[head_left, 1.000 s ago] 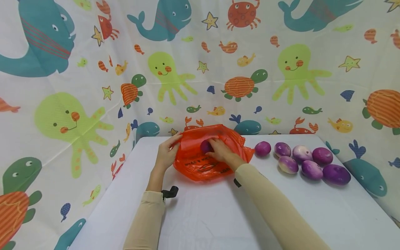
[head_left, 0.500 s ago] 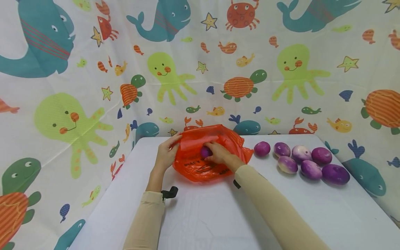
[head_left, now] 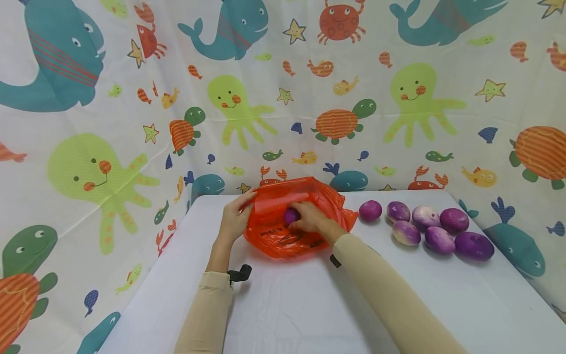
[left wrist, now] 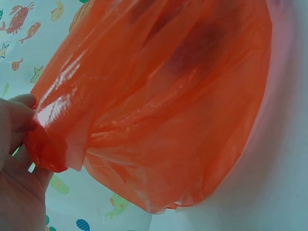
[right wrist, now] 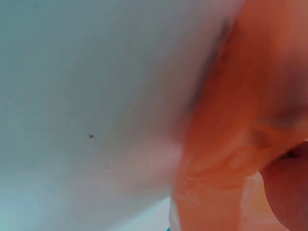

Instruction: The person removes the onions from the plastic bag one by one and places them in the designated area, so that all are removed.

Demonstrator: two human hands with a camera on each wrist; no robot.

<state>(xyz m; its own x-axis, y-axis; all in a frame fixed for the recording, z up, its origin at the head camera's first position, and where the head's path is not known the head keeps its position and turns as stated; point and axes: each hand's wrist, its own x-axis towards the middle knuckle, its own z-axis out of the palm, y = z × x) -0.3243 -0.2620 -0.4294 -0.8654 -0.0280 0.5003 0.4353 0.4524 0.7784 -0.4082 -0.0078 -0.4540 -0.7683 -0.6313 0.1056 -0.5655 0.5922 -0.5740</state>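
A crinkled red plastic bag [head_left: 274, 241] with dark printing lies on the white table. My left hand [head_left: 234, 219] pinches its rim at the left side, thumb and fingers on the plastic; the left wrist view shows the hand [left wrist: 21, 159] at a gathered edge of the bag [left wrist: 168, 130]. My right hand [head_left: 307, 216] is at the bag's mouth, fingers curled round a purple red onion [head_left: 290, 216]. Dark shapes show through the plastic in the left wrist view. In the right wrist view the bag [right wrist: 216, 163] covers much of the right side.
A single red onion [head_left: 370, 211] sits just right of the bag. Farther right lies a cluster of several more, purple to whitish, including a large dark one [head_left: 474, 247]. A sea-animal patterned curtain [head_left: 292, 98] hangs behind and left of the white table [head_left: 283, 305].
The right hand has drawn slightly down at the bag's mouth since a second ago, with the onion in its fingers, and then stays. The left hand keeps its hold on the bag.
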